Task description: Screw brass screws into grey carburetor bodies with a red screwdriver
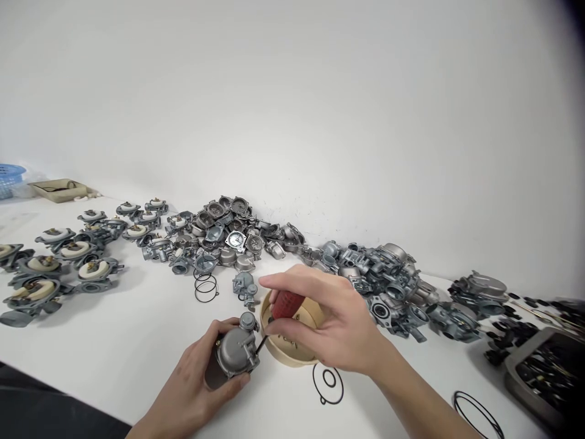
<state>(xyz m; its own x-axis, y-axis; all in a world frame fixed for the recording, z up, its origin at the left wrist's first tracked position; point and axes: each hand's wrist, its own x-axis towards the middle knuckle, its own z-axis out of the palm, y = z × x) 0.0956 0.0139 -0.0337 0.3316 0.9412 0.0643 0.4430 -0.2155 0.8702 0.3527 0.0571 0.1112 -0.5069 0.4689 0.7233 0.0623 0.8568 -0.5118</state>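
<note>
One carburetor (236, 352), just left of the round tan tub (286, 357), cupped in the left hand (196, 372); likely rigid cast metal, compact but weighty, smooth enough to slip, best gripped around its body, clear of the side fittings. One red-handled screwdriver (289, 303), pinched between thumb and fingers of the right hand (333, 317) over the tub, its shaft reaching the carburetor's side. Surroundings: gasket rings (329, 386) before the tub, carburetor heap (388, 274) right, smaller carburetor (244, 285) behind-left; the tub wall probably crowds tool room.
</note>
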